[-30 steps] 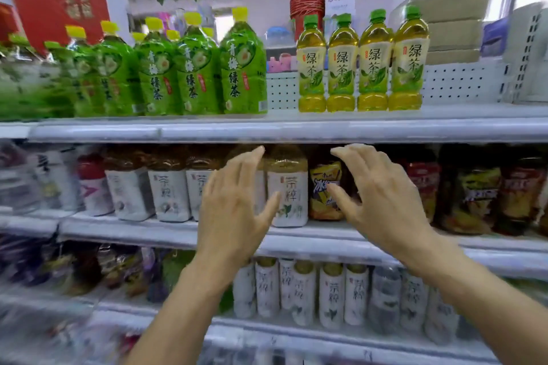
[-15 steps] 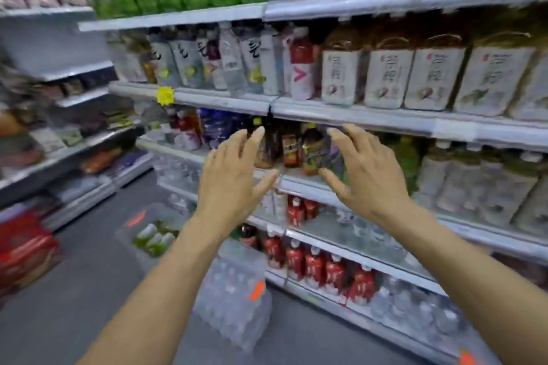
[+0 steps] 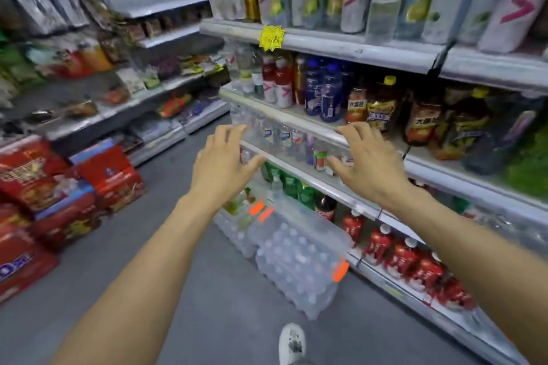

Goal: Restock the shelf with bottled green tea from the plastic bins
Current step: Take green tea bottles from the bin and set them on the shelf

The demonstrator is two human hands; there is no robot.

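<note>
My left hand (image 3: 221,164) and my right hand (image 3: 366,161) are stretched out in front of me, both empty with fingers spread. Below them on the floor stand two clear plastic bins (image 3: 308,228) with orange latches, resting on shrink-wrapped packs of water. The farther bin holds a few green tea bottles (image 3: 237,206), partly hidden behind my left wrist. The nearer bin looks empty. The drinks shelf (image 3: 326,44) runs along the right, stocked with bottles.
Shrink-wrapped water packs (image 3: 296,275) sit on the grey floor against the bottom shelf. Red cartons (image 3: 109,178) are stacked at the left of the aisle. Snack shelves (image 3: 118,109) close off the far end. My white shoe (image 3: 292,341) shows at the bottom.
The view has swung down and left from the top shelf of green tea to the lower shelves and the floor bins. Both hands stay open and empty in front of me.
</note>
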